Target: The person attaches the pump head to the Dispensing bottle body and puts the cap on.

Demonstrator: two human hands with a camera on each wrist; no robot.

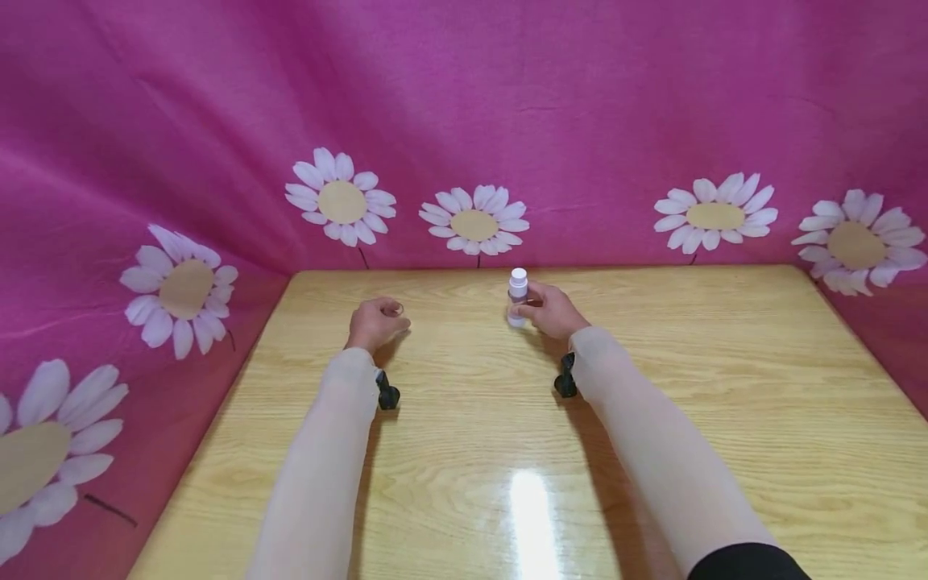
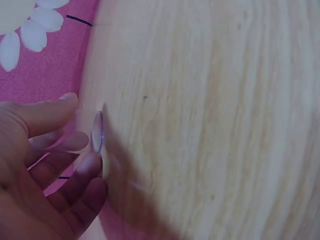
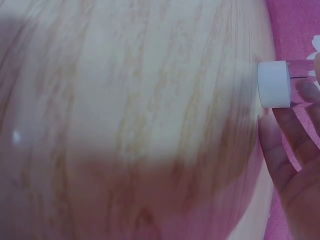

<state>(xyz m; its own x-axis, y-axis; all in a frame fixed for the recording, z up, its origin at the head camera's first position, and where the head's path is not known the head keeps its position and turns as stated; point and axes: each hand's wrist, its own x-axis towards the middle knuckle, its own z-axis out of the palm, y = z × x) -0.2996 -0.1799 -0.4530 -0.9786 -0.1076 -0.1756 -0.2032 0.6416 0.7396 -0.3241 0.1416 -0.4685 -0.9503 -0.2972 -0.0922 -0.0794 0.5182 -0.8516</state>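
Note:
A small bottle (image 1: 518, 283) with a white top, a see-through middle and a white base stands upright near the table's far edge. My right hand (image 1: 555, 312) grips it round the middle, thumb and fingers on opposite sides. In the right wrist view its white base (image 3: 274, 84) sticks out past the fingers, and the top lies out of frame. To the left, my left hand (image 1: 377, 324) holds a small clear piece between thumb and curled fingers. Its round rim (image 2: 98, 132) shows in the left wrist view; what kind of piece it is cannot be told.
Both hands are over a light wooden table (image 1: 464, 403), near its back edge. A pink cloth (image 1: 580, 121) printed with white daisies hangs behind it and along its sides. A small black camera (image 1: 387, 392) sits on the left wrist, another (image 1: 565, 379) on the right.

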